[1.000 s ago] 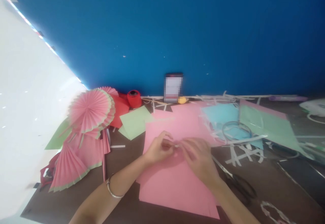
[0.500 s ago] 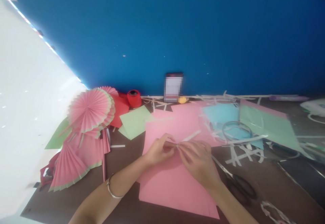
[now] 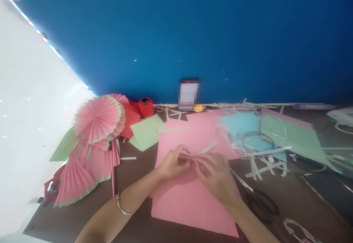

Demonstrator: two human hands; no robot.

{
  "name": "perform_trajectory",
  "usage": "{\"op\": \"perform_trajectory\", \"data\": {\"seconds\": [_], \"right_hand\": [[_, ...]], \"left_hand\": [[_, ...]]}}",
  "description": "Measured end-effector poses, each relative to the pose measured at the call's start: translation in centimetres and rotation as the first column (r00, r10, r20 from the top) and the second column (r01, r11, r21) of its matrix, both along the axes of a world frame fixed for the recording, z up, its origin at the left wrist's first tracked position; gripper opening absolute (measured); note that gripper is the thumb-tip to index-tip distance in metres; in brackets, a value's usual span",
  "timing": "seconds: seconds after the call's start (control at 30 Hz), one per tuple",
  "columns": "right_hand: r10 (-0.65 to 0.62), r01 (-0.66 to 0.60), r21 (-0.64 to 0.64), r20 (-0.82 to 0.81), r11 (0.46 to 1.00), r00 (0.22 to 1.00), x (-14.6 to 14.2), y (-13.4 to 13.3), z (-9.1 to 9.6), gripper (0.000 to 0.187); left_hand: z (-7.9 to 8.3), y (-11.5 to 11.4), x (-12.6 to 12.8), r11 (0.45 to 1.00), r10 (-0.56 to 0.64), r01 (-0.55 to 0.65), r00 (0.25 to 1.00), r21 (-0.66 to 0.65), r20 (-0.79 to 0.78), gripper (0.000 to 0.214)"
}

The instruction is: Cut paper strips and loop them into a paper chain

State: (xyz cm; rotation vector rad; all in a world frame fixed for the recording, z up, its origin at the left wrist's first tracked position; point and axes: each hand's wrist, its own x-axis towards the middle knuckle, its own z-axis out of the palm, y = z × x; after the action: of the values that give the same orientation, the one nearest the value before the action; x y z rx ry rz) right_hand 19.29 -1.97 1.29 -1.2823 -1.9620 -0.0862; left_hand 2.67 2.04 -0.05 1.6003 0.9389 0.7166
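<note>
My left hand [image 3: 173, 164] and my right hand [image 3: 216, 175] meet above a large pink paper sheet [image 3: 190, 199] on the dark table [image 3: 132, 184]. Both pinch a thin pale paper strip [image 3: 206, 148], whose free end sticks up and to the right from between my fingers. The fingers of both hands are closed round the strip. A metal bangle [image 3: 121, 206] sits on my left wrist.
Pink pleated paper fans [image 3: 96, 120] lie at the left, with a red ribbon roll [image 3: 145, 106] and a green sheet [image 3: 146, 132] behind. Scissors [image 3: 256, 199] lie right of my right hand. Blue and green sheets, a tape ring [image 3: 256, 140] and several white strips cover the right side.
The strip's free end has come out from between my fingers and now points up to the right. My hands have shifted only slightly.
</note>
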Motion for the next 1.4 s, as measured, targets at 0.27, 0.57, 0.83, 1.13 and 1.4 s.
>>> {"op": "perform_trajectory", "data": {"seconds": [0.27, 0.57, 0.83, 1.13, 1.4], "right_hand": [[-0.157, 0.164, 0.052, -0.116, 0.985, 0.981, 1.7, 1.2, -1.6, 0.005], [-0.576, 0.498, 0.334, 0.198, 0.801, 0.793, 9.6, 2.7, 0.8, 0.014], [-0.768, 0.765, 0.069, 0.038, 0.640, 0.639, 15.1, 0.9, 1.9, 0.023], [-0.532, 0.348, -0.404, -0.591, 0.846, 0.607, 7.5, 0.4, 4.5, 0.011], [-0.221, 0.038, -0.331, -0.535, 0.943, 0.815, 3.3, 0.2, 3.6, 0.008]], "left_hand": [[0.3, 0.0, 0.0, 1.000, 0.005, -0.003, 0.997, -0.023, 0.072, 0.023], [0.4, 0.0, 0.0, 0.986, 0.047, -0.014, 0.979, -0.166, 0.197, 0.024], [-0.2, 0.0, 0.2, 0.980, 0.062, -0.021, 0.977, -0.197, 0.203, 0.021], [-0.1, 0.6, 0.1, 0.940, 0.021, 0.105, 0.932, -0.326, 0.362, 0.027], [-0.1, 0.6, 0.4, 0.852, 0.090, 0.203, 0.851, -0.483, 0.517, 0.042]]}}
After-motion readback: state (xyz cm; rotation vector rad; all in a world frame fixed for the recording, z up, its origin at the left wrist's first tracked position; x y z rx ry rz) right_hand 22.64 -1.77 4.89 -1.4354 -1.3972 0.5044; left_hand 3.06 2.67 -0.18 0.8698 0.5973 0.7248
